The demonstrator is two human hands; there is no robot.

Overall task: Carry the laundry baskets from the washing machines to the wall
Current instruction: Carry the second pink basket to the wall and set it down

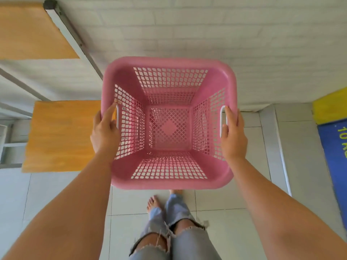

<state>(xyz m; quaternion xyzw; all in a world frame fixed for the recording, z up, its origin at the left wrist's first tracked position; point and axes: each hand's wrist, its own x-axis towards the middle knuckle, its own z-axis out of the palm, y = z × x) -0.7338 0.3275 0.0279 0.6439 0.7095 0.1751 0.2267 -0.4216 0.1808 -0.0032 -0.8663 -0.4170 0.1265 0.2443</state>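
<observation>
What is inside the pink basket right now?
Nothing shows inside the pink basket: its lattice bottom and walls are bare. The left hand and right hand grip its side handles. The floor directly beneath it is mostly covered.

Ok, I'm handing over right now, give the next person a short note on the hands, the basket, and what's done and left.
Left hand: closed on the left handle of the pink basket.
Right hand: closed on the right handle.
Basket: empty, held level in the air in front of the body, its far rim close to the white brick wall. Wooden bench on the left, tiled floor below.
Done: this basket brought up to the wall.
Left: set it down by the wall. No other baskets or washing machines are clearly in view.
</observation>
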